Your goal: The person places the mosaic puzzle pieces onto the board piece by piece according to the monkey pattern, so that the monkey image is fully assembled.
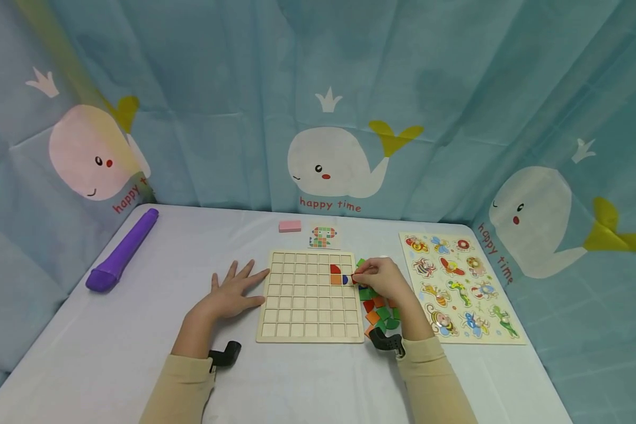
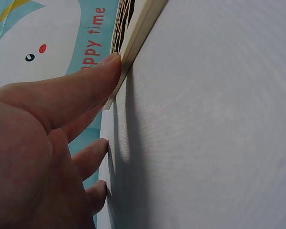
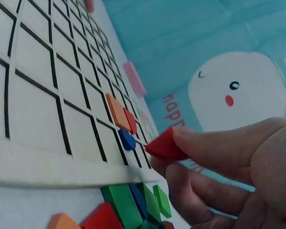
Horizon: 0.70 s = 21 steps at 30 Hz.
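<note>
A wooden grid board point(image 1: 298, 305) lies on the white table. My left hand point(image 1: 230, 298) rests spread at its left side, thumb and index fingertip touching the edge. Between thumb and fingers, my right hand point(image 1: 386, 281) pinches a small red block point(image 3: 165, 146) just above the board's right edge. Set in cells close by are an orange square point(image 1: 336, 280), a red curved piece point(image 1: 334, 269) and a blue rounded piece point(image 1: 345, 280). Beneath and beside the right hand lies a pile of loose green, red, orange and blue blocks point(image 1: 384, 314), partly hidden by it.
Behind the board are a card with a coloured block pattern point(image 1: 323, 237) and a pink block point(image 1: 290, 226). A purple microphone-shaped object point(image 1: 123, 250) lies at the left. An insect puzzle board point(image 1: 458, 288) occupies the right side. A whale-print curtain point(image 1: 217, 147) hangs behind.
</note>
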Motion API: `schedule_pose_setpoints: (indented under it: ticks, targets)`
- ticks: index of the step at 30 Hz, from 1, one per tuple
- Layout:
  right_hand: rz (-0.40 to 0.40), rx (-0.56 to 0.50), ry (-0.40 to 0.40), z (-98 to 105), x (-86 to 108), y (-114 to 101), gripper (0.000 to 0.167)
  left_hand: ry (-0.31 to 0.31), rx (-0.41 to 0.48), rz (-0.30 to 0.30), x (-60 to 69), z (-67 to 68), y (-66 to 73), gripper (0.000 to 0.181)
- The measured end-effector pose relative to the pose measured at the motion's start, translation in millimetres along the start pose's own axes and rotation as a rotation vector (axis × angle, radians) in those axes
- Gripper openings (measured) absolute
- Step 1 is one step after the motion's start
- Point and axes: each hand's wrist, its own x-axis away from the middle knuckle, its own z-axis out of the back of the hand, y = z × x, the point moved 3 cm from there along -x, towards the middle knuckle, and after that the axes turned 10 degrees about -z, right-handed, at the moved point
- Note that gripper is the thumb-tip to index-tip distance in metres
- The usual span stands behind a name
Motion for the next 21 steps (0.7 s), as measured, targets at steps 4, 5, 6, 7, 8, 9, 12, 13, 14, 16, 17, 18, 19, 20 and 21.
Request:
schedule_pose_setpoints:
  ticks: [4,5,6,7,8,9,12,13,14,16,17,18,19,20,21]
  targets:
    - [0.006,-0.005,-0.02,-7,-0.5,-2,0.009,0.0,-0.005,0.002,0.1,0.6,0.3,0.07]
    - [-0.003,-0.012,-0.022,-10,-0.9,-2,0.009,0.0,-0.005,0.001,0.0,0.6,0.4,0.07]
    - [-0.008,-0.021,-0.024,-12,-1.0,-2,0.01,0.0,-0.004,0.002,0.0,0.6,0.4,0.07]
    - [-0.015,-0.024,-0.022,-14,-1.3,-2,0.01,-0.001,-0.003,0.001,0.0,0.5,0.4,0.07]
    - [-0.017,-0.018,-0.022,-16,-1.0,-2,0.011,-0.001,-0.003,0.001,0.0,0.6,0.6,0.07]
    - [-0.019,-0.01,-0.02,-18,-1.0,-2,0.011,-0.002,-0.002,0.001,0.0,0.6,0.8,0.07]
    - [-0.016,0.025,-0.019,-24,-0.2,-3,0.01,-0.006,0.0,0.0,-0.2,0.7,1.0,0.07]
    - [-0.016,0.04,-0.018,-25,0.3,-4,0.01,-0.006,0.001,0.0,-0.3,0.7,1.1,0.07]
    - [-0.017,0.05,-0.017,-27,0.8,-5,0.01,-0.007,0.001,-0.001,-0.3,0.8,1.2,0.07]
    - [-0.022,0.061,-0.013,-30,1.4,-7,0.009,-0.006,0.002,-0.004,-0.4,0.8,1.2,0.071]
    - [-0.026,0.068,-0.013,-32,2.1,-8,0.009,-0.006,0.003,-0.004,-0.4,1.0,1.4,0.071]
    - [-0.03,0.074,-0.013,-33,2.6,-8,0.009,-0.005,0.004,-0.004,-0.3,1.1,1.5,0.071]
    - [-0.031,0.082,-0.01,-34,3.0,-9,0.009,-0.006,0.004,-0.004,-0.2,1.2,1.6,0.071]
    - [-0.032,0.091,-0.008,-36,3.4,-10,0.009,-0.007,0.003,-0.003,-0.1,1.3,1.7,0.07]
    - [-0.031,0.1,-0.005,-37,3.7,-11,0.008,-0.008,0.004,-0.001,0.0,1.4,1.8,0.07]
